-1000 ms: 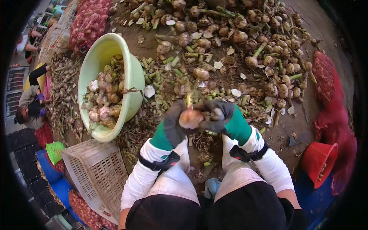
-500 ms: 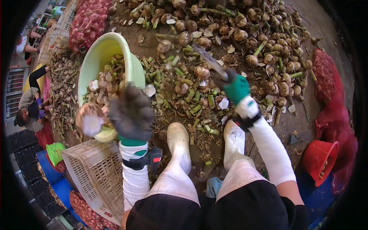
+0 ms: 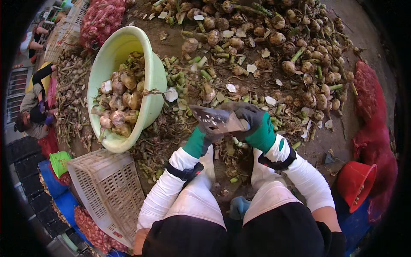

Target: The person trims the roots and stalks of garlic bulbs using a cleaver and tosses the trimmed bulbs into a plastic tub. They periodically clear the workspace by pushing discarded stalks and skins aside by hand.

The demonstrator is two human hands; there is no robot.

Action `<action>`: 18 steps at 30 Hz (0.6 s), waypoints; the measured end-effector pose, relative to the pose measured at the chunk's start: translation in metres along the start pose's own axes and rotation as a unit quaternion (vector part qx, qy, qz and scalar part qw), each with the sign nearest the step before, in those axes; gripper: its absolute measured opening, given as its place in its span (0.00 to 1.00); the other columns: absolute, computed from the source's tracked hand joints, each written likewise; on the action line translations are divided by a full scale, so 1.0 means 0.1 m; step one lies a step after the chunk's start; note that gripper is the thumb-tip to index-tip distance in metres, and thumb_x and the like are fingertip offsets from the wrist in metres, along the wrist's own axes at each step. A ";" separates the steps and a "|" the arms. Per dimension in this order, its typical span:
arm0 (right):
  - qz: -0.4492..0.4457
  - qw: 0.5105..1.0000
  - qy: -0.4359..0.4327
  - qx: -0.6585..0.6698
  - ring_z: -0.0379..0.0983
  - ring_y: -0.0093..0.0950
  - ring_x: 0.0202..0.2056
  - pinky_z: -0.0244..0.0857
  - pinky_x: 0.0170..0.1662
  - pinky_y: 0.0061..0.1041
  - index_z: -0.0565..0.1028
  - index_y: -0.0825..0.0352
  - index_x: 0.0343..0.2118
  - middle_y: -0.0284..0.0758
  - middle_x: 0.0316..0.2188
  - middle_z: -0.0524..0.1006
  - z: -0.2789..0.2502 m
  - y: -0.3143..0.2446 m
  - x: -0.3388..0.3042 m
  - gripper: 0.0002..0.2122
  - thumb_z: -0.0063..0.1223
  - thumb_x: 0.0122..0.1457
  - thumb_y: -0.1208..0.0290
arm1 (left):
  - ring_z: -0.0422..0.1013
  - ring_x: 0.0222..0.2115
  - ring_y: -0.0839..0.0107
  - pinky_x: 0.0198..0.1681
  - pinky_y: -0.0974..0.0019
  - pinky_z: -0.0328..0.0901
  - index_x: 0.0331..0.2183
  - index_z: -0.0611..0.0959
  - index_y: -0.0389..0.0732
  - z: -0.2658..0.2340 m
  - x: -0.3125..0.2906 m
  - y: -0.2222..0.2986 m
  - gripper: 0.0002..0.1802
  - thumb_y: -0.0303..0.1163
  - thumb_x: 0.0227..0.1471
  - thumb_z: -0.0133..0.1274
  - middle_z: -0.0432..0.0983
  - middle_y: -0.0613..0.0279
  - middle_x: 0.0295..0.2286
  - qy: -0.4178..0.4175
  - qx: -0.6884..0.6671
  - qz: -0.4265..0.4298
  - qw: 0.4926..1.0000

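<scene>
My right hand (image 3: 251, 118), in a grey glove with a green cuff, grips a broad-bladed knife (image 3: 216, 120) low in front of me. Pale specks cling to the dark blade, which points left. Right behind the blade is my gloved left hand (image 3: 204, 136). The blade hides its fingers, so I cannot see whether they hold anything. Both hands are above my white boots. Beyond them lie cut green stems (image 3: 205, 75) and loose peelings. A pale green tub (image 3: 156, 81) at left, tipped toward me, holds several trimmed garlic bulbs (image 3: 117, 100).
A heap of garlic bulbs with stems (image 3: 308, 64) spreads across the far right. A plastic crate (image 3: 107, 188) stands near left, below the tub. Red mesh sacking (image 3: 376, 141) and a red bucket (image 3: 357, 184) lie at right. Another person (image 3: 34, 113) works at far left.
My left hand has come from the tub to the middle, beside the knife. A garlic bulb seen beside it over the tub's rim is no longer there. My right hand brought the knife nearer.
</scene>
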State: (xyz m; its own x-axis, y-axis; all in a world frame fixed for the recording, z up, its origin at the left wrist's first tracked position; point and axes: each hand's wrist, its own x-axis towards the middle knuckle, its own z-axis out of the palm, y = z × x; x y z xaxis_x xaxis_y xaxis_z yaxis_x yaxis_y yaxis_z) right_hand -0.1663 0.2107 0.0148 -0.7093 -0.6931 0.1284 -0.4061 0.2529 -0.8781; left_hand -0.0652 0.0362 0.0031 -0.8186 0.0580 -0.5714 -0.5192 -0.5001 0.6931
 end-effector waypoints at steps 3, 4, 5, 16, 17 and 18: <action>-0.034 0.999 -0.012 0.024 0.74 0.41 0.37 0.69 0.38 0.32 0.75 0.63 0.36 0.41 0.41 0.75 -0.08 -0.14 -0.09 0.21 0.67 0.35 0.70 | 0.68 0.44 0.70 0.49 0.67 0.64 0.50 0.69 0.38 -0.18 -0.01 -0.27 0.24 0.28 0.50 0.54 0.70 0.61 0.44 -0.052 -0.062 0.091 0.993; -0.058 0.997 -0.028 0.051 0.74 0.42 0.36 0.70 0.38 0.32 0.74 0.62 0.37 0.40 0.41 0.75 -0.05 -0.15 -0.14 0.21 0.66 0.35 0.69 | 0.68 0.44 0.70 0.49 0.67 0.64 0.50 0.69 0.39 -0.30 -0.02 -0.38 0.24 0.29 0.51 0.53 0.70 0.61 0.44 -0.055 -0.090 0.072 0.992; -0.050 0.997 -0.024 0.044 0.74 0.42 0.36 0.70 0.38 0.32 0.74 0.62 0.37 0.40 0.41 0.75 -0.12 -0.20 -0.23 0.21 0.66 0.35 0.69 | 0.68 0.45 0.70 0.49 0.66 0.64 0.50 0.70 0.39 -0.49 -0.24 -0.57 0.23 0.30 0.51 0.52 0.70 0.62 0.44 -0.069 -0.121 0.048 0.989; 0.031 0.948 -0.182 -0.259 0.73 0.37 0.29 0.64 0.29 0.36 0.73 0.59 0.33 0.35 0.26 0.74 -0.31 -0.56 -0.35 0.19 0.60 0.38 0.55 | 0.69 0.44 0.68 0.48 0.63 0.65 0.49 0.72 0.44 -1.05 -0.36 -1.18 0.21 0.36 0.52 0.49 0.73 0.63 0.40 -0.102 -0.234 -0.056 0.965; 0.027 0.950 -0.186 -0.247 0.73 0.36 0.29 0.64 0.30 0.36 0.73 0.59 0.32 0.35 0.26 0.74 -0.31 -0.55 -0.34 0.20 0.61 0.37 0.54 | 0.69 0.44 0.68 0.47 0.63 0.65 0.48 0.73 0.44 -0.95 -0.39 -1.04 0.21 0.36 0.51 0.50 0.73 0.63 0.40 -0.098 -0.175 -0.027 0.979; 0.026 0.951 -0.186 -0.245 0.73 0.36 0.29 0.64 0.30 0.36 0.73 0.59 0.32 0.35 0.26 0.74 -0.31 -0.52 -0.35 0.20 0.61 0.37 0.54 | 0.70 0.43 0.68 0.46 0.63 0.66 0.47 0.73 0.43 -0.82 -0.34 -0.92 0.21 0.36 0.50 0.51 0.73 0.62 0.39 -0.095 -0.114 0.002 0.989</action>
State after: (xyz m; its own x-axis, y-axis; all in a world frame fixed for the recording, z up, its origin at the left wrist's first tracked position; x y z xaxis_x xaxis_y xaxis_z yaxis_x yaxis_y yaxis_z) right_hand -0.1385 0.2429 0.0705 -0.5198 -0.8390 -0.1608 -0.6606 0.5141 -0.5471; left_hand 0.0303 0.0090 -0.0772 -0.8627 0.2062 -0.4618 -0.4654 -0.6809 0.5655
